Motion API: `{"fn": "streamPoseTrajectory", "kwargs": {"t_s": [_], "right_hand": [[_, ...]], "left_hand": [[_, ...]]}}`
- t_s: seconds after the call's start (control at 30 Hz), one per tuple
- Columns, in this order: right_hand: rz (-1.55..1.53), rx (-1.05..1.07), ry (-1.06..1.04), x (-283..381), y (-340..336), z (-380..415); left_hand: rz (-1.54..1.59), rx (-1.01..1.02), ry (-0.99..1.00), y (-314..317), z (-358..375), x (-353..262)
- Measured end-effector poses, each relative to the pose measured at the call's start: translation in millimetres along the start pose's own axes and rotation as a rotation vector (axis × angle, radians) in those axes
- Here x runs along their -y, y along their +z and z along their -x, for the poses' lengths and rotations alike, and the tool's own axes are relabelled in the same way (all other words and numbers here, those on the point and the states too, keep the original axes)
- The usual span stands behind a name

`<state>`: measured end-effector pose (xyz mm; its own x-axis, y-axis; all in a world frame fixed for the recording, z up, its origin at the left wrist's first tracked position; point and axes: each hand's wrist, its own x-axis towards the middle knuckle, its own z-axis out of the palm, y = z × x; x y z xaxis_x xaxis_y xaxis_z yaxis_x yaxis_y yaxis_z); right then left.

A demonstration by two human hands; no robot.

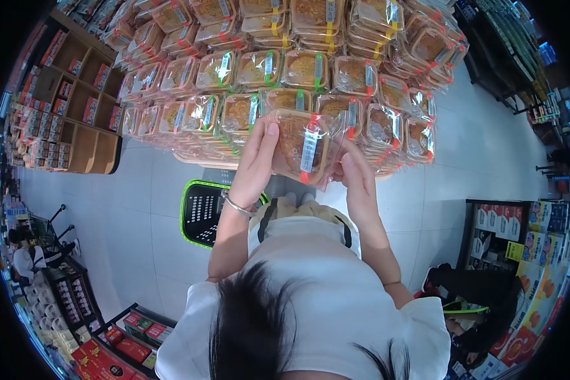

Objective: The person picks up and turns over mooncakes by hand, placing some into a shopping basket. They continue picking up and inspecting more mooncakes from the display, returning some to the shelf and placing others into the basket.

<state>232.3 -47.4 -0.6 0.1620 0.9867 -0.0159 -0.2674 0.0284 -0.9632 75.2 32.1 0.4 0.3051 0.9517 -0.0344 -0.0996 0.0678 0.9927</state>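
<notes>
A clear-wrapped package (301, 149) of a brown baked item, with a red strip and a pale label, is held up in front of my body. My left hand (254, 158) grips its left side, thumb on top of the wrapping. At its right edge, my right hand (356, 174) has curled fingers pinching the loose clear wrapping. Just beyond my hands stands a large stepped stack of similar packages (259, 68), with red, green and yellow strips. A black basket with a green rim (182, 212) is below my left forearm.
Wooden shelves (82, 142) with small boxes stand at the left. A person in dark clothes (487, 291) is at the lower right, near a display rack (497, 221). Another person (28, 259) is at the far left by a cart. Red boxes (104, 361) lie at the lower left.
</notes>
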Motion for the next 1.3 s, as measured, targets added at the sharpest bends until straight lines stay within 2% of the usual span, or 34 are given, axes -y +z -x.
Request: {"fn": "streamPoseTrajectory", "kwargs": {"t_s": [0.13, 0.17, 0.3, 0.43, 0.5, 0.57, 0.97, 1.13, 1.3], "right_hand": [[0.052, 0.039, -0.021, -1, -2, -6], [0.054, 0.036, -0.020, -2, -1, -8], [-0.017, 0.005, 0.026, -12, -3, -13], [-0.130, 0.005, 0.095, -1, 0, -12], [-0.079, 0.004, 0.090, -9, -8, -12], [-0.026, 0.003, 0.087, -10, -10, -11], [-0.149, -0.045, 0.062, -6, -3, -11], [0.001, -0.083, 0.038, -6, -7, -10], [0.004, -0.169, 0.030, -18, -20, -12]], "left_hand": [[-0.005, 0.066, 0.016, -5, 4, -8], [-0.037, 0.064, -0.042, -9, 6, -8], [-0.074, 0.080, -0.037, -17, 12, -13], [0.064, 0.157, -0.100, -26, 13, -16], [0.129, 0.184, -0.124, -29, 13, -13], [0.111, 0.234, -0.029, -32, 13, -3], [0.140, 0.303, -0.045, -28, 9, -15], [0.125, 0.337, -0.026, -26, 7, -11], [0.120, 0.367, 0.020, -18, 4, -1]]}}
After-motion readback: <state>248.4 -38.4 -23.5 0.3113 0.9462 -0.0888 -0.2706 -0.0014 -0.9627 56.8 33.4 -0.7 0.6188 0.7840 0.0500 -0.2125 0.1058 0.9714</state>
